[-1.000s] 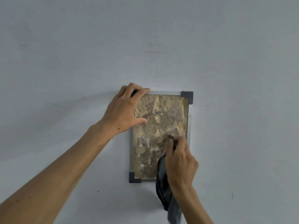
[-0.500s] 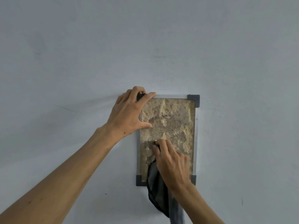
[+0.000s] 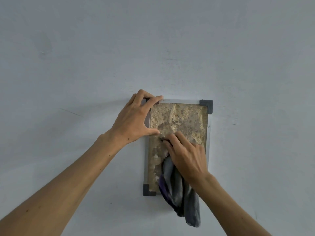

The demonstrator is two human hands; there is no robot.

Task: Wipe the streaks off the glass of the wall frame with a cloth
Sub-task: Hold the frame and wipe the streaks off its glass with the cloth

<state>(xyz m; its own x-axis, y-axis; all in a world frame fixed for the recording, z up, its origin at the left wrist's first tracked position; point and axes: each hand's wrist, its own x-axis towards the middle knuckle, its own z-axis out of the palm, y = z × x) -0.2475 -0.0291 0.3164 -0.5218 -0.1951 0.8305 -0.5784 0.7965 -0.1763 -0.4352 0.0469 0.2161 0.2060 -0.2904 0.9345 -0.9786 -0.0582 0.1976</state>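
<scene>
A small wall frame with a thin silver rim and dark corner pieces hangs on the pale wall. Its glass covers a sandy, mottled picture and shows pale smears low on the left. My left hand grips the frame's top left corner, thumb lying across the glass. My right hand presses a grey cloth against the middle of the glass, fingertips close to the left thumb. The cloth's loose end hangs below the frame's bottom edge and hides the bottom right corner.
A plain pale wall fills the whole view, with faint scuffs and a few small dark specks around the frame. Nothing else hangs nearby.
My right hand has slid the cloth from the frame's lower right up and left to the middle of the glass. The left hand has kept its hold on the top left corner.
</scene>
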